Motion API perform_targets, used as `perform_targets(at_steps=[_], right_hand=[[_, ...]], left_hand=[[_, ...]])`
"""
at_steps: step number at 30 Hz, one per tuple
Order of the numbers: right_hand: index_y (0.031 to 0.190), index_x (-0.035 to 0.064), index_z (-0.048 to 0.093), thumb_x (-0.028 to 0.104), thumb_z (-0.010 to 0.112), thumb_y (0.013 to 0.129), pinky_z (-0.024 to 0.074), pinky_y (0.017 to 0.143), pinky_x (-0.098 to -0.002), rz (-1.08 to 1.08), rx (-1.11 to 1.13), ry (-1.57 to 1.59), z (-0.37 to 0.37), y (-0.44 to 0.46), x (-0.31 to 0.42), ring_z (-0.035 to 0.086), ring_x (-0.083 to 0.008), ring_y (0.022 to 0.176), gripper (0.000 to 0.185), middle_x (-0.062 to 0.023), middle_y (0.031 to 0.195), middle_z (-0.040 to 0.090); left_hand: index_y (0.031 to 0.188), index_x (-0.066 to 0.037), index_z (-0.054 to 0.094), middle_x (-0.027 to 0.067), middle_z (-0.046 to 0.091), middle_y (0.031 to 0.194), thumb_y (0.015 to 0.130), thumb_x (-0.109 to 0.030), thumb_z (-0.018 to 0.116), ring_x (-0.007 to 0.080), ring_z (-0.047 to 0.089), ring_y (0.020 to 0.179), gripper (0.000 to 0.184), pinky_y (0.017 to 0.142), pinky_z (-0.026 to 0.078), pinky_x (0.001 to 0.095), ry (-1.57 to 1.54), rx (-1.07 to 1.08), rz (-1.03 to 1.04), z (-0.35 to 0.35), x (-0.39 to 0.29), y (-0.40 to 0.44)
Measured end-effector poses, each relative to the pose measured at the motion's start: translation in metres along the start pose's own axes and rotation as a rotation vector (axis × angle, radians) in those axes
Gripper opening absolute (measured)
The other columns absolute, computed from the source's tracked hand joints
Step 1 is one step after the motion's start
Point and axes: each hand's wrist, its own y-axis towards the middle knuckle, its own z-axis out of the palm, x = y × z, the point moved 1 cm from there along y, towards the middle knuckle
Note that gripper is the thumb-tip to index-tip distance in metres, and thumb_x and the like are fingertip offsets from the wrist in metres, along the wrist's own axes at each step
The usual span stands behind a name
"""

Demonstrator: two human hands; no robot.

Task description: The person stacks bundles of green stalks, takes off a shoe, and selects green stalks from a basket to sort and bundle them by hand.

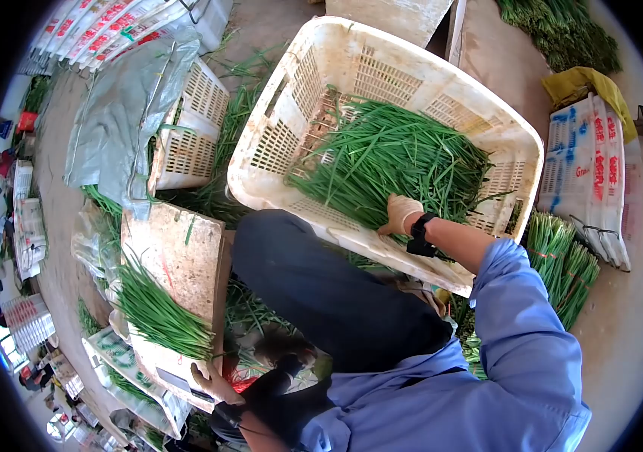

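A large off-white plastic basket (261, 197) stands in front of me, with a loose heap of long green garlic chives (381, 151) inside. My right hand (403, 214), in a pale glove with a black band at the wrist, reaches over the near rim and is closed on some of the chives; part of its fingers is buried in the leaves. At my left, a bunch of chives (164, 313) lies across a worn, pale board (178, 241). Just beside that bunch's lower end, my left hand (217, 384) rests at the board's edge, fingers apart, holding nothing visible.
A second basket (189, 154) under a grey plastic sheet (122, 113) stands at the upper left. Tied chive bundles (558, 260) lie on the right, near stacked white crates (581, 166). More greens (570, 38) are at the upper right. Loose leaves litter the floor.
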Motion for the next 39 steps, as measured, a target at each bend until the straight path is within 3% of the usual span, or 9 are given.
perform_targets(at_steps=[4,8,11,16,19,23,26,33,39], right_hand=[[0.167,-0.0008,0.013,0.048,0.085,0.081,0.0591,0.091,-0.0481,0.065,0.015,-0.133,0.019,0.019,0.013,0.065,-0.0349,0.124,0.123,-0.0228,0.143,0.057],[0.169,0.0081,0.013,0.029,0.090,0.076,0.0569,0.088,-0.0632,0.103,0.039,-0.084,0.017,0.026,0.016,0.060,-0.0358,0.131,0.123,-0.0223,0.150,0.053],[0.169,0.0093,0.014,0.025,0.090,0.077,0.0574,0.086,-0.0639,0.159,0.000,-0.169,0.020,0.026,0.022,0.059,-0.0350,0.132,0.120,-0.0238,0.150,0.050],[0.153,0.0002,0.039,0.007,0.075,0.083,0.0613,0.085,-0.0481,-0.003,-0.171,-0.042,0.025,0.053,-0.004,0.072,-0.0405,0.111,0.078,-0.0268,0.121,0.070],[0.128,-0.0013,0.051,0.008,0.082,0.074,0.0605,0.081,-0.0462,-0.085,-0.043,-0.025,-0.003,0.058,-0.017,0.073,-0.0391,0.109,0.064,-0.0236,0.112,0.074],[0.131,-0.0012,0.060,0.015,0.088,0.061,0.0596,0.077,-0.0475,-0.218,0.109,0.003,-0.047,0.080,-0.056,0.074,-0.0392,0.104,0.077,-0.0221,0.109,0.075],[0.162,0.0072,0.036,0.009,0.084,0.069,0.0583,0.083,-0.0478,-0.167,0.144,-0.008,-0.062,0.100,-0.095,0.071,-0.0381,0.112,0.105,-0.0231,0.125,0.071],[0.169,0.0064,0.015,0.009,0.083,0.074,0.0555,0.090,-0.0474,-0.168,0.037,0.081,-0.055,0.080,-0.109,0.065,-0.0394,0.121,0.117,-0.0269,0.141,0.062],[0.169,0.0051,0.006,0.024,0.086,0.073,0.0501,0.104,-0.0469,-0.224,0.029,0.189,-0.049,0.071,-0.132,0.058,-0.0409,0.133,0.126,-0.0297,0.155,0.049]], left_hand=[[0.149,0.008,0.049,0.0224,0.053,0.152,0.101,-0.023,0.070,0.0338,0.049,0.141,0.061,0.121,0.035,0.0413,-0.016,-0.002,0.003,0.000,0.005,0.001],[0.148,0.008,0.050,0.0233,0.053,0.151,0.101,-0.023,0.069,0.0347,0.050,0.141,0.060,0.120,0.036,0.0415,0.033,-0.004,0.020,-0.002,0.010,0.002],[0.149,0.007,0.050,0.0224,0.054,0.151,0.101,-0.024,0.068,0.0346,0.050,0.141,0.059,0.119,0.038,0.0420,0.074,0.015,0.014,-0.001,0.007,0.001],[0.148,0.002,0.054,0.0218,0.054,0.152,0.100,-0.026,0.070,0.0368,0.052,0.139,0.058,0.113,0.043,0.0432,0.154,-0.002,0.028,-0.006,-0.002,-0.001],[0.145,0.004,0.057,0.0234,0.055,0.151,0.100,-0.026,0.070,0.0375,0.053,0.139,0.056,0.113,0.043,0.0435,0.170,-0.021,0.045,-0.008,0.002,0.001],[0.142,0.007,0.059,0.0255,0.056,0.149,0.100,-0.025,0.070,0.0384,0.052,0.139,0.054,0.116,0.041,0.0444,0.201,0.013,0.056,-0.007,0.000,0.000],[0.141,0.008,0.059,0.0260,0.057,0.148,0.101,-0.024,0.068,0.0387,0.051,0.140,0.051,0.118,0.038,0.0443,0.189,0.030,0.045,-0.005,-0.007,-0.001],[0.143,0.006,0.056,0.0215,0.058,0.146,0.103,-0.024,0.068,0.0349,0.053,0.136,0.051,0.117,0.039,0.0429,0.168,0.055,0.064,-0.003,-0.020,-0.009],[0.141,0.005,0.058,0.0216,0.058,0.144,0.104,-0.025,0.067,0.0352,0.053,0.135,0.049,0.116,0.040,0.0434,0.127,0.064,0.050,-0.001,-0.019,-0.007]])
